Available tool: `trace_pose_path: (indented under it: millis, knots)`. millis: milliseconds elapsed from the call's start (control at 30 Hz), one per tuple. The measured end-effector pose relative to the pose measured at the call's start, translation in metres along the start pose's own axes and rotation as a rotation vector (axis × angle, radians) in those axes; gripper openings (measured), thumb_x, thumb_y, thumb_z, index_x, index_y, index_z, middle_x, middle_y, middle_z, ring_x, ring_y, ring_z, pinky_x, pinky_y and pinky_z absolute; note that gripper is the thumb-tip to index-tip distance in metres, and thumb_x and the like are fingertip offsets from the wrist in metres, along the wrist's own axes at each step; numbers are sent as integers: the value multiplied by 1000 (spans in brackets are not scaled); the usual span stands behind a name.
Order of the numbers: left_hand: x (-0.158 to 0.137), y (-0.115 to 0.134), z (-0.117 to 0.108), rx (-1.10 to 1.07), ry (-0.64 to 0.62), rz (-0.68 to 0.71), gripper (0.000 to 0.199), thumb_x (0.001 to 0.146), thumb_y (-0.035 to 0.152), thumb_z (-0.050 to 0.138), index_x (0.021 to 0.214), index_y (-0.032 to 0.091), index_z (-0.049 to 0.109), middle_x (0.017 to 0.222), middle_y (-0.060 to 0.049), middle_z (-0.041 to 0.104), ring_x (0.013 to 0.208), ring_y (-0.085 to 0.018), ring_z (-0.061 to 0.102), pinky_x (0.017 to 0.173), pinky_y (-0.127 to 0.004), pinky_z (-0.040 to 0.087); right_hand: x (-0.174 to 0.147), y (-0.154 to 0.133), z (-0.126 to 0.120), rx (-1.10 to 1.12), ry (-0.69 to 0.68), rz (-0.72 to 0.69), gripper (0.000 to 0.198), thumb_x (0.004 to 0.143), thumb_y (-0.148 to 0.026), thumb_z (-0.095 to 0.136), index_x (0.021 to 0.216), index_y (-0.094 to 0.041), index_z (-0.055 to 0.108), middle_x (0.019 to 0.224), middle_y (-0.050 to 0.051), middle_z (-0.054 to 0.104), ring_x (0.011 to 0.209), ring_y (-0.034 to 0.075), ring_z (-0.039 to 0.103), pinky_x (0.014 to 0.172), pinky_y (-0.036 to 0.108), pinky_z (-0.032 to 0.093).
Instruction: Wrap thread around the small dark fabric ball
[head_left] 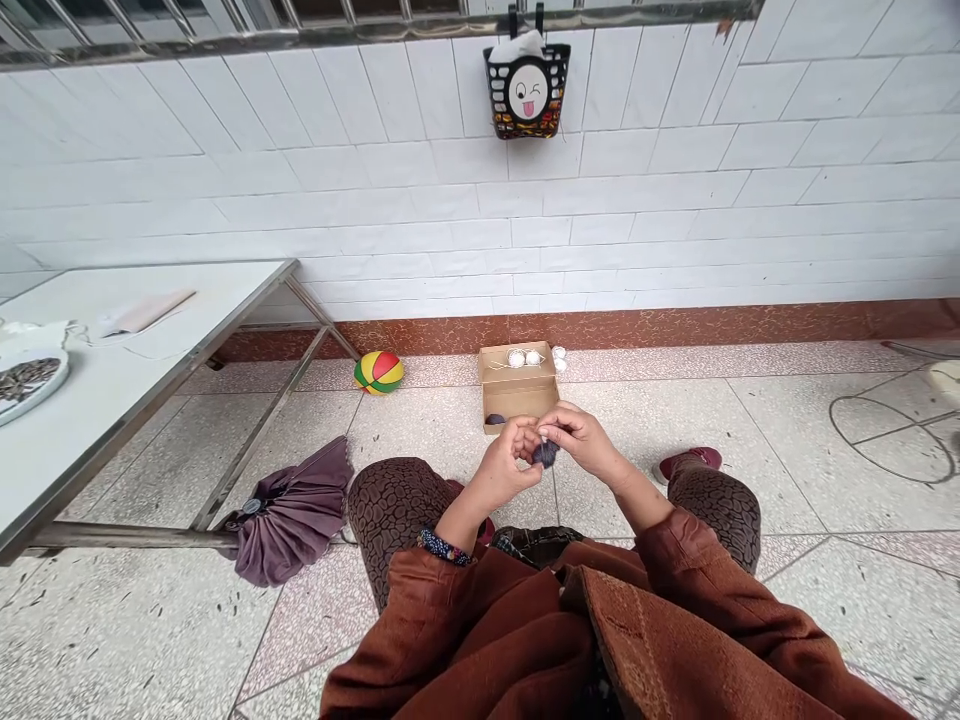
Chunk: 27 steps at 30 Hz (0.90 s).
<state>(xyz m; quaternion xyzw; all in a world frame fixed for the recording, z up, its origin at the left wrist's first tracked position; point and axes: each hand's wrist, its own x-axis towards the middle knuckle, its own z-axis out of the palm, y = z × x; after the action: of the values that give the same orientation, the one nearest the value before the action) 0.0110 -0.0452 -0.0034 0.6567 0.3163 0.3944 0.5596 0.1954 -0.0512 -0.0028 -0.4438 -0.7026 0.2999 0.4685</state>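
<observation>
Between my hands, above my lap, is a small dark purple-grey ball of yarn (545, 455). My left hand (506, 462) curls its fingers and thumb around the ball from the left. My right hand (589, 442) is closed in a pinch just above the ball, close to the left fingertips; what it pinches looks like a thin strand, too small to be sure. Beyond the hands an open cardboard box (517, 400) stands on the floor. White yarn balls (523, 358) lie in its lid, and another dark ball (495, 419) is partly seen in its lower left corner.
White round pieces (559, 358) lie beside the box. Left are a striped ball (379, 372), a folded purple umbrella (300, 510) and a metal-framed table (187, 310) with a plate (34, 385). A black basket (528, 92) hangs on the wall; a wire frame (892, 430) stands right.
</observation>
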Motion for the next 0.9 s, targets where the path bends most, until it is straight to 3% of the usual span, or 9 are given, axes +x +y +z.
trace_pose_path:
  millis: [133,267,500,700,900]
  knots:
    - [-2,5,-1,-148,-24,-26,59,66,9,68,121,22,49,92,0,61,82,-12,60,77,-27,47,-2,11,4,-3,44,65,28,97,-43,59,85,-20,70,78,2,63,76,17,59,72,29,47]
    - [0,1,-5,-253,117,-73,50,69,18,71,116,21,55,97,-2,62,90,-14,61,82,-28,47,-5,12,12,-35,1,64,24,98,-38,56,85,-20,66,76,1,62,69,15,57,66,27,45]
    - [2,-13,-9,-156,331,-95,39,67,18,71,103,20,56,95,-2,63,88,-14,62,83,-28,47,-10,4,16,-108,-127,-7,24,99,-37,55,84,-20,63,75,1,64,70,15,58,68,27,45]
    - [2,-16,-9,-21,300,-79,36,65,12,69,100,19,62,99,-5,67,87,-16,64,78,-28,49,-9,-9,10,-86,-221,-96,22,99,-37,57,87,-21,66,78,2,64,73,16,60,69,28,46]
    - [-4,-7,-10,-18,130,-115,32,71,14,70,102,18,67,96,-5,69,83,-16,66,75,-29,50,-4,-12,3,-112,-72,-123,26,101,-41,53,90,-22,68,83,5,63,80,19,60,74,31,48]
